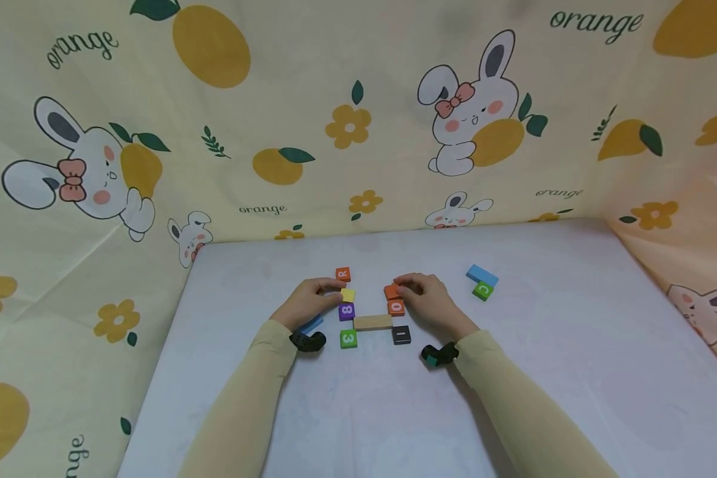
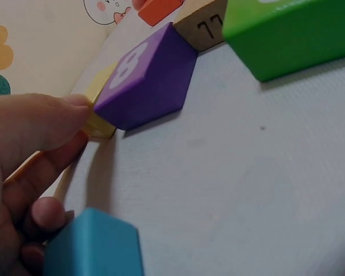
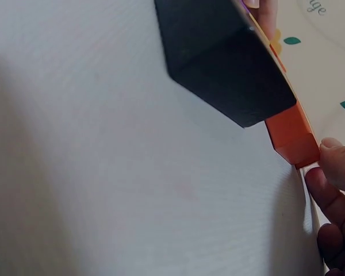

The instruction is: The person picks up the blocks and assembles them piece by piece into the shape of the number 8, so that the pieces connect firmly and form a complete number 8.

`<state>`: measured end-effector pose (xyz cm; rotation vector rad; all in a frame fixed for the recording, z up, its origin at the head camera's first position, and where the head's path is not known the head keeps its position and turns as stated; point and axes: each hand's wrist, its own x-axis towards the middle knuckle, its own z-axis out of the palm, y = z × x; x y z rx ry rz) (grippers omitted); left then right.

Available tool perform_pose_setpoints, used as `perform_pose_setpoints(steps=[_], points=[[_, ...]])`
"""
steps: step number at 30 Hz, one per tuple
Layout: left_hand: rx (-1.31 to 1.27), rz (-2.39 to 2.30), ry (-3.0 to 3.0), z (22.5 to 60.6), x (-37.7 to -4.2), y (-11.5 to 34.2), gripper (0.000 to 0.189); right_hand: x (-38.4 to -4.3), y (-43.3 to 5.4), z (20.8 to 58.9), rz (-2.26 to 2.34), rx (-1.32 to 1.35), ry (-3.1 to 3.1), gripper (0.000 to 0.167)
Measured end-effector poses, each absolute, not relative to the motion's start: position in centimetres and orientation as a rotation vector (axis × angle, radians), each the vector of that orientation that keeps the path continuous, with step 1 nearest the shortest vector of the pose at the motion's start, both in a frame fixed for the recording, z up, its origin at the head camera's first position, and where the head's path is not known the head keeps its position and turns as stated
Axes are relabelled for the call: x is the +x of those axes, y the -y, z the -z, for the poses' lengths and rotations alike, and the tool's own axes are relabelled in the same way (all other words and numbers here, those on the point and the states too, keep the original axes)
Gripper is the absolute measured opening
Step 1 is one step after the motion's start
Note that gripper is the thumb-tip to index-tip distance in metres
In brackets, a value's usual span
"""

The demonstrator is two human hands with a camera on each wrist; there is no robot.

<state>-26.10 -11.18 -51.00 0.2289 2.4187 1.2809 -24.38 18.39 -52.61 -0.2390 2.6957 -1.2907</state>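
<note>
A: What supports the arrangement?
B: A white tabletop (image 1: 514,411), extending on every side of the fingers; a patterned cloth (image 1: 394,66) rises well beyond them.

A: And the hands?
B: Left hand (image 1: 307,303): thumb and index finger are set close, the narrow gap between them filled by the yellow block (image 1: 348,295), which they pinch. Right hand (image 1: 431,300): thumb and index finger are similarly narrowed, grasping the upper orange block (image 1: 392,292) at their tips.

A: The longer pieces, relative to those fingers?
B: A wooden bar (image 1: 373,323) lies between the hands, nearer the body than either set of fingertips. One blue bar (image 2: 95,241) sits beside the curled lower fingers of the left hand — whether they touch it cannot be told. A second blue bar (image 1: 482,275) lies well apart, to the right of the right fingers, with the green C block (image 1: 482,291) just beside it.

A: And the remaining small blocks?
B: Left column: the orange R block (image 1: 343,274) just beyond the fingertips; the purple 8 block (image 1: 346,311), then the green 3 block (image 1: 348,338), bodyward of them. Right column — bodyward of the fingertips: the orange 0 block (image 1: 396,307), then the black block (image 1: 401,335).
</note>
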Motion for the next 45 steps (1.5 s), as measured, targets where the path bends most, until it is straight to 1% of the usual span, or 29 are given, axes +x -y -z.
perform_pose_setpoints(steps=[19,32,40,45], points=[[0.242,-1.272,-2.438,51.1,-26.1,11.2,0.029,-24.4,-18.3,52.6,1.257,-0.248,-2.721,0.027],[0.235,-1.252,-2.457,51.3,-26.2,11.1,0.027,-24.5,-18.5,52.6,1.313,-0.324,-2.722,0.026],[0.228,-1.27,-2.466,51.1,-26.1,11.4,0.03,-24.4,-18.5,52.2,1.317,-0.257,-2.667,0.031],[0.176,-1.44,-2.441,52.0,-25.6,13.3,0.035,-24.2,-18.5,52.0,1.348,-0.196,-2.591,0.032]])
